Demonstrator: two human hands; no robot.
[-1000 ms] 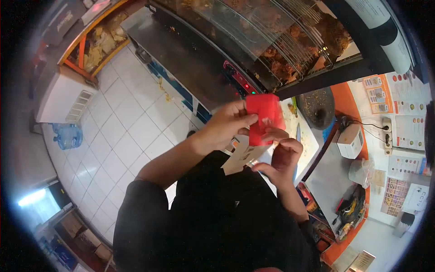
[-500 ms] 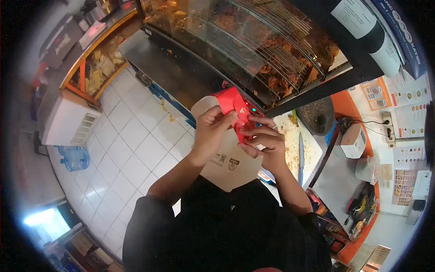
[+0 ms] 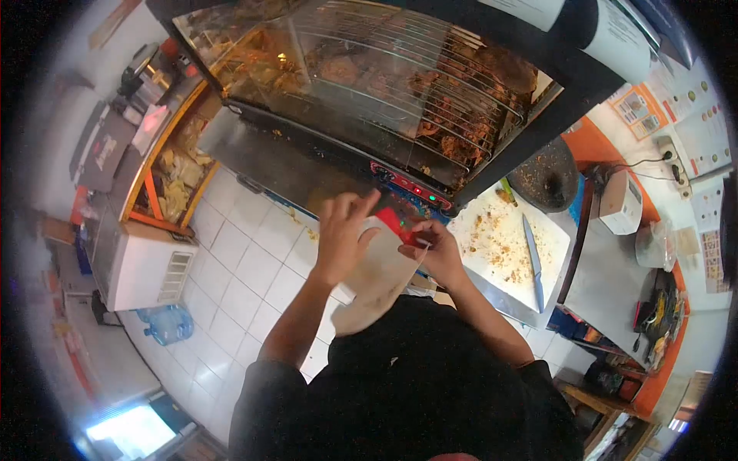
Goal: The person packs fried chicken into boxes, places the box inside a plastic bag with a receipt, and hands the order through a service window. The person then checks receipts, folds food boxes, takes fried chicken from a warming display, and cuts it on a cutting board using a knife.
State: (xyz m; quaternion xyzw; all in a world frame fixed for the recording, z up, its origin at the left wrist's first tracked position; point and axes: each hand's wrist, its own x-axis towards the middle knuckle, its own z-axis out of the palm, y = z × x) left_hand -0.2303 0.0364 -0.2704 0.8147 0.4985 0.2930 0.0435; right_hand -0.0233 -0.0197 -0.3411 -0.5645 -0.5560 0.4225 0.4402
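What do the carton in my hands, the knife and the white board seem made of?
Carton: probably thin paperboard, red on one part, pale and matte on another, which curves.
Knife: smooth grey blade, likely metal; blue-grey handle, perhaps plastic.
White board: maybe plastic, evenly white, no wood grain visible.

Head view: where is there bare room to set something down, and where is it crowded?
Freest: the steel counter between the cutting board and the clear tub, and, bar a few bits, the metal ledge along the food cabinet, left of the left hand. Crowded: the board, with its knife and crumbs, and the counter's cluttered edge.
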